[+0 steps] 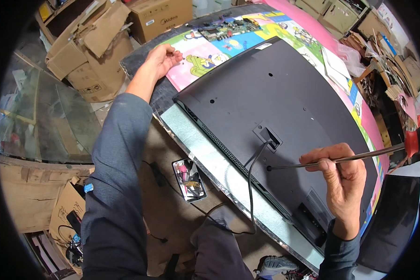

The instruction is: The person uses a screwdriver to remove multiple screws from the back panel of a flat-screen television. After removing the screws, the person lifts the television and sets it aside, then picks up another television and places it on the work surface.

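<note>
Dk grey seen on back panel (247, 88); blk on cable (251, 191). Red shown on screwdriver hndl (411, 143). Mat (240, 45) printed w/ cartoon figs. on pink, blue, yel. & grn blocks. Grn noted on PCB (233, 29), brn on cartons (98, 79), dk blue-grey on sleeves (116, 154).

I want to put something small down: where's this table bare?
The printed mat between your left hand and the black monitor is bare, as is the pale strip along the monitor's vented edge, left of the cable. Crowded: under the monitor and circuit board.
</note>
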